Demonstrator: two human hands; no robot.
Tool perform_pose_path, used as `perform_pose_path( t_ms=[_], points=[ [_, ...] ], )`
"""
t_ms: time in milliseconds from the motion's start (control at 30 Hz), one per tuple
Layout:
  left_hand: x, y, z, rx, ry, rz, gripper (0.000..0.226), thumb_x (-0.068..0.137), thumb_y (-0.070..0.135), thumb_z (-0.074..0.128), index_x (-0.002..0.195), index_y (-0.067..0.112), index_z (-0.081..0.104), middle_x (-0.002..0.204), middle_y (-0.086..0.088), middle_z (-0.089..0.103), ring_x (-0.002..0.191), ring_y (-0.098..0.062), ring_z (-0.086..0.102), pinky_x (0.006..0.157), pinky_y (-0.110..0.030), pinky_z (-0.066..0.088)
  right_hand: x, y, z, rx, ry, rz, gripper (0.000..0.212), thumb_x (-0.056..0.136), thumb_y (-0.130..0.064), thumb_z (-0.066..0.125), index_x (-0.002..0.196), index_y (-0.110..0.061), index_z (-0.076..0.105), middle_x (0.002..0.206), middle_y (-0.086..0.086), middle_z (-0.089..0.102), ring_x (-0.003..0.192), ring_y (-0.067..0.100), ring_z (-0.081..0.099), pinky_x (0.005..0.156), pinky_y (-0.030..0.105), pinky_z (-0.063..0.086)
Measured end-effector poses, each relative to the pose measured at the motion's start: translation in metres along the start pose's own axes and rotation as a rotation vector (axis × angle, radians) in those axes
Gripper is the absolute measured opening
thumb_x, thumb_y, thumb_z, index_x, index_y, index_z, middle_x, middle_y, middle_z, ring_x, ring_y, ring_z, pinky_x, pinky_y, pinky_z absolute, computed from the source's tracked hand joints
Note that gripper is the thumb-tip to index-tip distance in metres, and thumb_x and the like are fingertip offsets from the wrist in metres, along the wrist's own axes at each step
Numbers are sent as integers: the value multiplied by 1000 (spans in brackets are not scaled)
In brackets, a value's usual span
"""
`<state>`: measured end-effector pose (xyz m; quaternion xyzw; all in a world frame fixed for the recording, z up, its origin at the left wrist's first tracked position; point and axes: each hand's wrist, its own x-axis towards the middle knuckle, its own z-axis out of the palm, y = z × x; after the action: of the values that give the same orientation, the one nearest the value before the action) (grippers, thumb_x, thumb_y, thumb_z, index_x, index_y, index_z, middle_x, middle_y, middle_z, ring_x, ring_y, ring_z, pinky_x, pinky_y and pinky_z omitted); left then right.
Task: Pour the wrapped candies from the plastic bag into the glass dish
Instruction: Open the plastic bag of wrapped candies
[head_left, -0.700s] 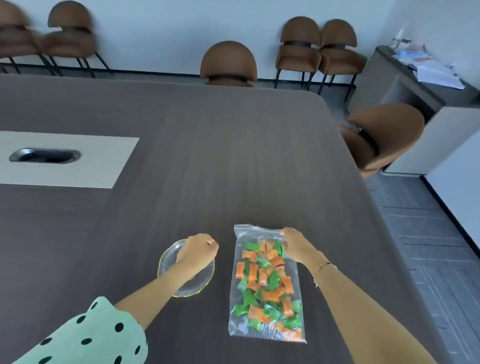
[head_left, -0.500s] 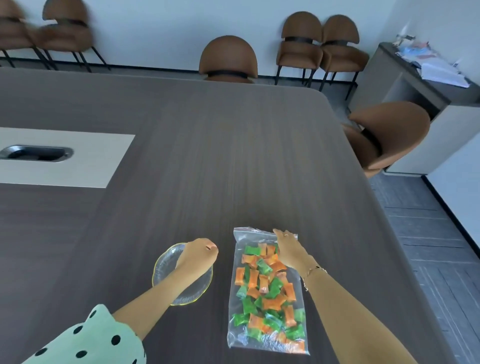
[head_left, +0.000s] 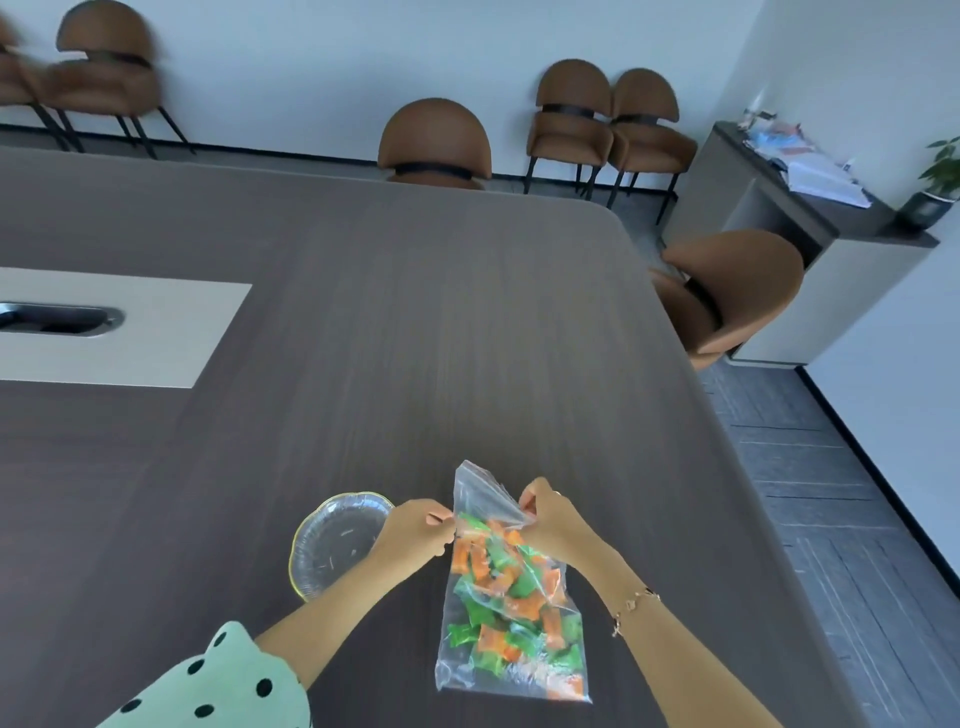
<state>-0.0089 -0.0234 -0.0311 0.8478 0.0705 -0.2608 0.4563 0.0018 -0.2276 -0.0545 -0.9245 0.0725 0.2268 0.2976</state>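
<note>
A clear plastic bag (head_left: 485, 499) holding several orange and green wrapped candies (head_left: 506, 597) lies on the dark table, with its top end lifted. My left hand (head_left: 415, 532) pinches the bag's left top edge. My right hand (head_left: 550, 517) pinches the right top edge, fingers closed on the plastic. The glass dish (head_left: 332, 540), with a scalloped yellowish rim, sits just left of the bag, partly hidden by my left wrist. It holds no candies.
The dark wooden table (head_left: 415, 338) has a light inset panel with a cable slot (head_left: 57, 317) at the left. Its right edge runs close to the bag. A brown chair (head_left: 727, 291) stands at the right side, others stand along the far wall.
My left hand moved right from over the dish to the bag's top edge. My right hand gripped the other side, and the bag's top end rose off the table.
</note>
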Motion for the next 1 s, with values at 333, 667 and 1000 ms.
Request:
perform_pose_path(
  t_ms=[333, 667, 1000],
  points=[
    [-36, 39, 8, -400, -88, -194, 35, 89, 39, 67, 69, 11, 65, 61, -2, 63, 41, -11, 61, 42, -18, 51, -91, -37, 0, -175, 225, -238, 45, 83, 6, 47, 117, -20, 62, 92, -1, 45, 73, 23, 53, 50, 14, 31],
    [-90, 54, -1, -356, -224, -264, 26, 90, 10, 49, 69, 3, 63, 43, -3, 68, 51, -17, 65, 57, -23, 51, -157, -34, -2, -272, 321, -240, 47, 89, 4, 40, 114, -28, 64, 96, -4, 45, 76, 25, 60, 64, 34, 50],
    [-118, 35, 16, -183, -144, 59, 28, 92, 8, 58, 65, 15, 64, 60, 1, 61, 48, -9, 52, 40, -12, 38, -197, -32, 0, -110, 150, -190, 29, 88, -28, 59, 116, -24, 62, 99, -9, 56, 88, 12, 59, 70, 21, 48]
  ],
)
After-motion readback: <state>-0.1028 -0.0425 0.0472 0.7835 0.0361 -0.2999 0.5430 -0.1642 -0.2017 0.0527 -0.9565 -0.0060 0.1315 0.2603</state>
